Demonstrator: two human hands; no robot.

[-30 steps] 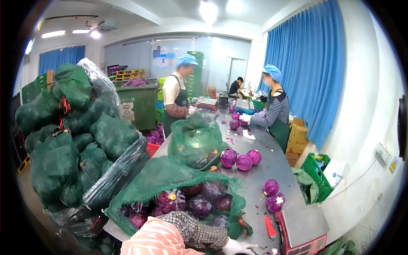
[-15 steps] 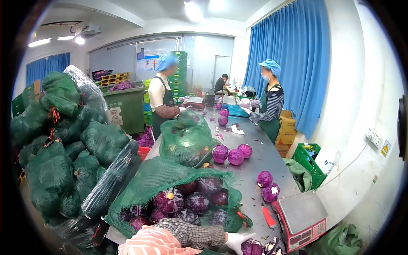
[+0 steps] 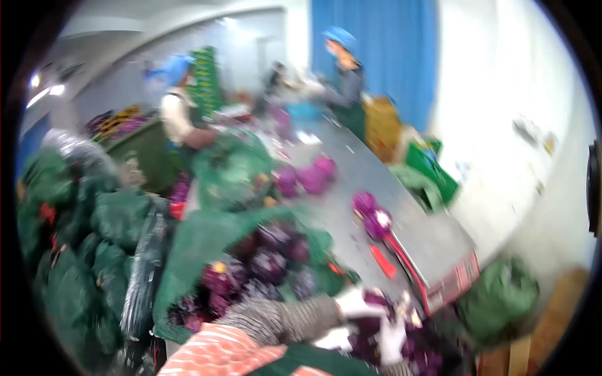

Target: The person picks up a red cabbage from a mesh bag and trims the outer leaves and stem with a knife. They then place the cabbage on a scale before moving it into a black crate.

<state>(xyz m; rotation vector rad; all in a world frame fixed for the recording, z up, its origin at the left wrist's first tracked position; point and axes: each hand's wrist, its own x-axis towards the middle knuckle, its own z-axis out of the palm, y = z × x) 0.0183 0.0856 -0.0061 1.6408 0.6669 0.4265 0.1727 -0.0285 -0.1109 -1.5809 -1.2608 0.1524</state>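
Note:
My left hand, in a white glove with a checked sleeve, reaches across the near end of the table beside purple leaves. Just below it, my right hand, also white-gloved, is over a dark purple cabbage. Motion blur smears the fingers of both hands, so their grip does not show clearly. Left of my left hand, an open green mesh sack lies on its side with several red cabbages showing. A long red object lies on the table ahead of my hands.
A red-framed scale stands at the right edge of the metal table. Two cabbages sit beside it; others lie farther up. Another mesh sack stands behind, full sacks pile left. Two workers in blue caps stand farther along.
My view has swung right and down, blurring the picture. My left hand is higher in view, and my right hand has come into sight below it. Leaves and cabbage pieces now show around both.

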